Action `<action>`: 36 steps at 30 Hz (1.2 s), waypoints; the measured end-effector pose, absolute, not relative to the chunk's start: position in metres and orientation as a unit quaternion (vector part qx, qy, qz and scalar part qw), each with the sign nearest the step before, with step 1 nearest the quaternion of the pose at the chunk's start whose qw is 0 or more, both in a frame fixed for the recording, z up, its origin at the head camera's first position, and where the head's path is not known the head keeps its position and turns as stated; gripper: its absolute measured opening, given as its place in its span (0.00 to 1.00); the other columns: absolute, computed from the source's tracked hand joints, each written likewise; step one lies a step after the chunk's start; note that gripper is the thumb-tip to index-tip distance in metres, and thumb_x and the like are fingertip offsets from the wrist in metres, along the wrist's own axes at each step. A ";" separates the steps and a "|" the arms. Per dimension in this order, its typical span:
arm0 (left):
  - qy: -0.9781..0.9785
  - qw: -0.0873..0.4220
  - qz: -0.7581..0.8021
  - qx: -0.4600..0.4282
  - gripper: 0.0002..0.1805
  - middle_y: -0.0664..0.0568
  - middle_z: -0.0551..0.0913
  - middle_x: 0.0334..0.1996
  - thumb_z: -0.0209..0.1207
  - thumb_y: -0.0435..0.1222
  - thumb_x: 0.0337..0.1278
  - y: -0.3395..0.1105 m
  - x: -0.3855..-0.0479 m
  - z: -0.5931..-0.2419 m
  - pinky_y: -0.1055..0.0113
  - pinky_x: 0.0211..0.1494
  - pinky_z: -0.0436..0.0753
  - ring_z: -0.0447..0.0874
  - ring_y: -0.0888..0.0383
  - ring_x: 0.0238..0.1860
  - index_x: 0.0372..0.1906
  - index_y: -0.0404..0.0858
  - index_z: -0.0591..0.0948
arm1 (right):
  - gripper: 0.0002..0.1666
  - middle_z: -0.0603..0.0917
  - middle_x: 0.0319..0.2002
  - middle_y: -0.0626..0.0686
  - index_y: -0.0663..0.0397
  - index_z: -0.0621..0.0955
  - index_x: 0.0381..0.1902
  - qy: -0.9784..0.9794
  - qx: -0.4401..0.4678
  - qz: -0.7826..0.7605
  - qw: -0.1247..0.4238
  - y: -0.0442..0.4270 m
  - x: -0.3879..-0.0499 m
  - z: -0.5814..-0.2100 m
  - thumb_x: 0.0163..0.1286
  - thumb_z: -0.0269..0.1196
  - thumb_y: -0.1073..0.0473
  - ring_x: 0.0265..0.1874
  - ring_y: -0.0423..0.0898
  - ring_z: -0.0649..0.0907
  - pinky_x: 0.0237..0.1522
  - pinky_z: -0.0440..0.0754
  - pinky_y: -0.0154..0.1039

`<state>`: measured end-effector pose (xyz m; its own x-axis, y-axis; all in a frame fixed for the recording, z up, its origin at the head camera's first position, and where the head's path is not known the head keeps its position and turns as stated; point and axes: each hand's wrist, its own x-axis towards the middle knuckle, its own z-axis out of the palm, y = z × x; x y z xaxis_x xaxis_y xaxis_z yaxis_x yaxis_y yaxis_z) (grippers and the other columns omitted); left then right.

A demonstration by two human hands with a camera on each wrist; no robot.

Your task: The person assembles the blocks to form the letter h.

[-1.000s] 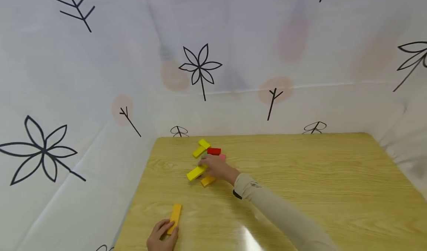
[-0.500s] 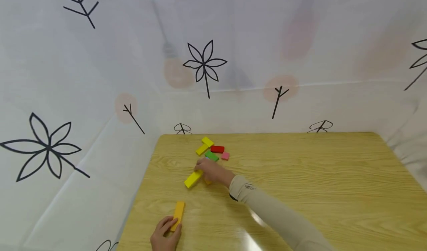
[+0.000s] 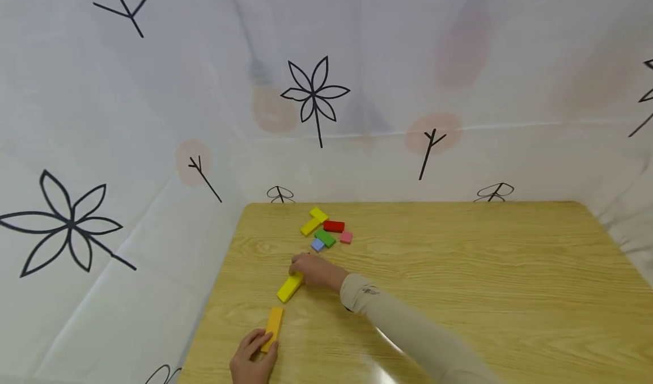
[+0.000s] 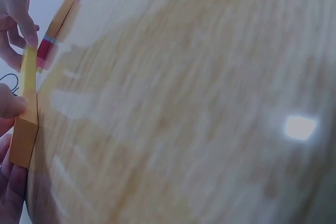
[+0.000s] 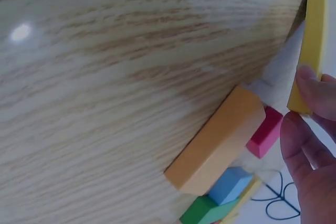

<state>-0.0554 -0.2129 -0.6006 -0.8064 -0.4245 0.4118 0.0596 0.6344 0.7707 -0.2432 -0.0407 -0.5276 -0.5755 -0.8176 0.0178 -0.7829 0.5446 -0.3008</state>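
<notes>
While close together, in grip: one orange block [image 3: 274,321], left hand [image 3: 252,359]; one yellow block [image 3: 289,288], right hand [image 3: 316,270].

No word, number or brand can be read in any view. A small dark print [image 3: 370,290] stands on the right sleeve [image 3: 413,330], near the cuff, too small and blurred to make out.
</notes>
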 end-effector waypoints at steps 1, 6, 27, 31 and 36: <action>-0.854 0.292 -0.417 0.106 0.14 0.54 0.85 0.34 0.77 0.25 0.25 -0.213 -0.056 -0.600 0.85 0.35 0.77 0.81 0.66 0.36 0.27 0.39 0.89 | 0.17 0.79 0.40 0.46 0.50 0.85 0.46 0.877 -0.454 -0.140 0.066 -0.042 -0.243 -0.528 0.60 0.65 0.71 0.39 0.39 0.77 0.47 0.76 0.29; -0.846 0.293 -0.435 0.095 0.14 0.53 0.85 0.35 0.76 0.24 0.27 -0.212 -0.057 -0.598 0.85 0.39 0.77 0.81 0.65 0.38 0.27 0.39 0.89 | 0.17 0.79 0.38 0.46 0.49 0.84 0.44 0.880 -0.451 -0.134 0.071 -0.046 -0.242 -0.529 0.59 0.66 0.72 0.36 0.37 0.77 0.44 0.76 0.27; -0.840 0.276 -0.451 0.119 0.15 0.52 0.85 0.36 0.76 0.24 0.26 -0.213 -0.056 -0.600 0.85 0.41 0.76 0.81 0.65 0.40 0.28 0.39 0.89 | 0.19 0.74 0.44 0.50 0.44 0.85 0.47 0.885 -0.438 -0.141 0.074 -0.065 -0.235 -0.541 0.61 0.65 0.69 0.35 0.41 0.72 0.42 0.74 0.27; -0.839 0.266 -0.459 0.118 0.14 0.52 0.85 0.36 0.76 0.25 0.28 -0.212 -0.057 -0.598 0.85 0.42 0.75 0.82 0.62 0.40 0.29 0.39 0.89 | 0.20 0.74 0.45 0.50 0.45 0.85 0.47 0.886 -0.435 -0.144 0.077 -0.066 -0.236 -0.543 0.59 0.66 0.70 0.37 0.41 0.73 0.43 0.74 0.28; -0.840 0.278 -0.453 0.111 0.15 0.54 0.85 0.36 0.76 0.25 0.27 -0.214 -0.056 -0.599 0.85 0.42 0.75 0.82 0.64 0.40 0.28 0.40 0.89 | 0.21 0.74 0.48 0.52 0.45 0.84 0.49 0.884 -0.436 -0.151 0.073 -0.068 -0.233 -0.546 0.60 0.65 0.70 0.41 0.43 0.75 0.47 0.76 0.30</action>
